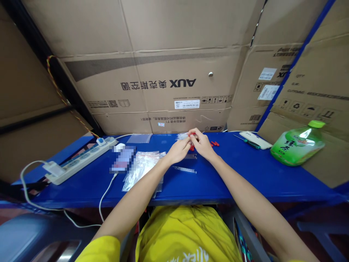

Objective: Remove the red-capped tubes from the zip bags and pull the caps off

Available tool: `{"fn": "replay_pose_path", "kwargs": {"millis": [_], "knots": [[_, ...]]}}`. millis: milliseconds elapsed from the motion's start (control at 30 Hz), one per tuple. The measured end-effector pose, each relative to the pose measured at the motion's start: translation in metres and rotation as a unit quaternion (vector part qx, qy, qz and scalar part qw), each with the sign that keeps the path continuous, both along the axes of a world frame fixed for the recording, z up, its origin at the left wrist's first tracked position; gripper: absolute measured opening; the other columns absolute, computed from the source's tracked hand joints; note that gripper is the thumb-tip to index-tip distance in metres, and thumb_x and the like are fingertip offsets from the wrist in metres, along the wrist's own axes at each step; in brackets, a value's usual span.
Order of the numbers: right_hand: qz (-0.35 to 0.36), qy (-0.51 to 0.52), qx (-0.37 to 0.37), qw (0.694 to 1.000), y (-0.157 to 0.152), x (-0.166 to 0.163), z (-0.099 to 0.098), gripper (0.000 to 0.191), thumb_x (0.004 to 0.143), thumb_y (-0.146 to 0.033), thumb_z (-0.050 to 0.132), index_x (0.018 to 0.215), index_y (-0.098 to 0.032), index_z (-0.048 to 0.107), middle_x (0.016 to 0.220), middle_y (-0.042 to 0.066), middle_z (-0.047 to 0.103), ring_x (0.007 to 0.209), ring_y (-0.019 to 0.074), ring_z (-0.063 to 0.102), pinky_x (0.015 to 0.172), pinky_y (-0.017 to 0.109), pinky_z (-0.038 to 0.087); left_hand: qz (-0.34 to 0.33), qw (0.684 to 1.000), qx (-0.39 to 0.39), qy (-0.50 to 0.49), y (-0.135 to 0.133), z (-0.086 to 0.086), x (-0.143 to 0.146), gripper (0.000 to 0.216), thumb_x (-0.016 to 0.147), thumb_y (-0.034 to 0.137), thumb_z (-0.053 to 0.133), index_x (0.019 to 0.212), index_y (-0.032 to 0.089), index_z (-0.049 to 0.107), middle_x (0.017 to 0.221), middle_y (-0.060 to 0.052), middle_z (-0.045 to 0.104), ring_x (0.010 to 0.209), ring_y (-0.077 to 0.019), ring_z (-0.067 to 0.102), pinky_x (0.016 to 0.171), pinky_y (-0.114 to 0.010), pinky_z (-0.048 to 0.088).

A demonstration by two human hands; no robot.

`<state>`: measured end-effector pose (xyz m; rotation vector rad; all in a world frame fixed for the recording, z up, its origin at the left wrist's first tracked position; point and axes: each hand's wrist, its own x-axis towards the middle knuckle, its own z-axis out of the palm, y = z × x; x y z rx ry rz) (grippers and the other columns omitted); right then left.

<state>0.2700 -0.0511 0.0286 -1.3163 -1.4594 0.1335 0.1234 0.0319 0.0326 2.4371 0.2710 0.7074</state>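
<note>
Over the far middle of the blue table, my left hand (178, 150) and my right hand (201, 145) meet with their fingertips pinched together. A bit of red shows at the right fingertips; what the left fingers hold is hidden. Small red pieces (215, 144) lie just right of my right hand, and more red ones (192, 148) show under the fingers. Thin whitish sticks (182, 136) lie behind my left hand. Slim clear tubes (185, 170) rest on the table nearer to me, with several others (191, 156) partly covered by my left hand.
Clear plastic bags (143, 165) are piled left of my forearm, beside a blurred-out phone (123, 160) on a cable. A power strip (81, 160) runs along the left. To the right are a green-handled screwdriver (251, 144), a white case (256, 140) and a green bottle (298, 143). Cardboard (163, 65) walls the back.
</note>
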Motion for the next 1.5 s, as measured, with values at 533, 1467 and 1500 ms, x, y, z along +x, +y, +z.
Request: {"fn": "replay_pose_path", "kwargs": {"millis": [533,1467,1500], "knots": [[0.005,-0.006,0.028,1.0,0.001,-0.009,0.002,0.022,0.1,-0.029,0.043,0.099,-0.022,0.064,0.079,0.002,0.067,0.067,0.0168,0.063,0.067,0.029,0.046,-0.012,0.983,-0.177,-0.056,-0.005,0.001,0.01,0.02,0.089,0.02,0.039,0.085,0.016,0.058,0.09,-0.006,0.065,0.087,-0.0183,0.058,0.086,-0.031,0.047],[-0.014,0.026,0.033,0.999,0.002,-0.015,0.001,0.024,0.102,-0.04,0.042,0.105,-0.022,0.058,0.09,0.004,0.068,0.074,0.0185,0.064,0.071,0.03,0.048,0.05,0.995,-0.068,-0.047,-0.006,0.003,0.006,0.032,0.095,0.021,0.036,0.102,0.015,0.066,0.108,-0.009,0.074,0.097,-0.0213,0.065,0.093,-0.033,0.048],[-0.012,0.03,0.038,0.999,0.002,-0.016,0.001,0.024,0.102,-0.04,0.042,0.105,-0.022,0.058,0.092,0.004,0.068,0.075,0.0185,0.064,0.072,0.03,0.048,0.055,0.995,-0.069,-0.047,-0.006,0.003,0.006,0.031,0.094,0.021,0.036,0.099,0.015,0.066,0.106,-0.009,0.073,0.096,-0.0212,0.065,0.093,-0.033,0.048]]}}
